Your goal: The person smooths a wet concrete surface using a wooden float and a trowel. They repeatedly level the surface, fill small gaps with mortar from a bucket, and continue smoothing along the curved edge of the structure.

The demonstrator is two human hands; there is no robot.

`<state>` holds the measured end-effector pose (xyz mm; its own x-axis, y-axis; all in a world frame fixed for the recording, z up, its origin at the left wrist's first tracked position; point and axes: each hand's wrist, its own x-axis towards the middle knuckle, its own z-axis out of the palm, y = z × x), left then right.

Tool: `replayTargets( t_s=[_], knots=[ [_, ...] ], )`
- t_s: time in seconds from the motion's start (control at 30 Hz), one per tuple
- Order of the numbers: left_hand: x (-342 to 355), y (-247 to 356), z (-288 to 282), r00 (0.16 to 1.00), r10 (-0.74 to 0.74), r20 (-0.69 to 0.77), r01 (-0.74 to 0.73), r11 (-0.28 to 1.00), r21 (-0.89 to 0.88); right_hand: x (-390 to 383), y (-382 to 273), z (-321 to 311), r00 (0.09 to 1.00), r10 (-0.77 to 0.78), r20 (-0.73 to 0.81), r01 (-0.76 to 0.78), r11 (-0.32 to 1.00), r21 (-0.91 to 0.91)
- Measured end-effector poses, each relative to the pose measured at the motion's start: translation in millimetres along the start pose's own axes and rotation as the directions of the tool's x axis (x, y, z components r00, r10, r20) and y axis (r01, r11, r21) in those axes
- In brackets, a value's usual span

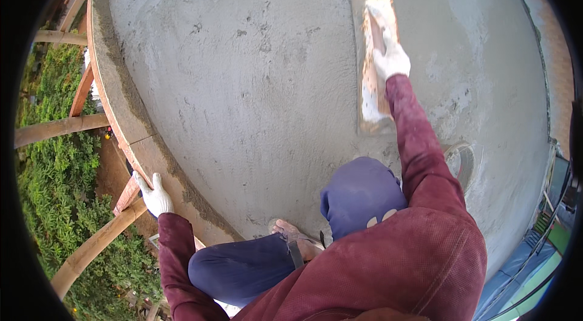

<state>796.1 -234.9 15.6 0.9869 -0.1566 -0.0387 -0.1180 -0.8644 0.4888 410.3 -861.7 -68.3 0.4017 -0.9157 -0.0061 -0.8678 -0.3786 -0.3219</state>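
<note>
In my right hand (392, 60), in a white knit glove, is the handle of a long rectangular finishing trowel (371, 96). Its blade lies on wet grey concrete (255, 66), with bright glare along part of it. My left hand (156, 196), also gloved in white, rests at the slab's left edge on the curved wooden form board (106, 96). Its visible fingers are spread over the board; the others are hidden. Both arms wear maroon sleeves.
My bent knees and a bare foot (297, 239) are on the slab near its edge. Beyond the form board, wooden poles (61, 130) stand above green plants (54, 169) well below. A round ring (461, 163) lies at the right. Blue sheeting (516, 266) and cables show at lower right.
</note>
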Motion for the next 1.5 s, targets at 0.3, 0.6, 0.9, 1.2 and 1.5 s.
replayTargets(
  t_s=[0.3,0.6,0.9,1.2,1.5],
  knots=[
    [6,-7,3,0.998,0.063,-0.019,-0.064,0.998,-0.023,124,-198,55,0.958,-0.211,0.195,0.219,0.976,-0.016],
    [2,8,5,1.0,0.004,-0.03,-0.003,0.999,0.036,-40,-347,75,0.558,-0.723,0.408,0.711,0.67,0.214],
    [-6,17,-6,0.996,-0.078,-0.047,0.083,0.99,0.114,-106,-267,39,0.527,-0.792,0.307,0.705,0.609,0.362],
    [-4,7,5,0.995,-0.034,-0.093,0.046,0.99,0.132,-40,-460,132,0.399,-0.815,0.419,0.846,0.503,0.173],
    [8,1,4,0.996,0.059,-0.06,-0.053,0.993,0.103,-145,-257,41,0.177,-0.839,0.514,0.836,0.404,0.371]
  ],
)
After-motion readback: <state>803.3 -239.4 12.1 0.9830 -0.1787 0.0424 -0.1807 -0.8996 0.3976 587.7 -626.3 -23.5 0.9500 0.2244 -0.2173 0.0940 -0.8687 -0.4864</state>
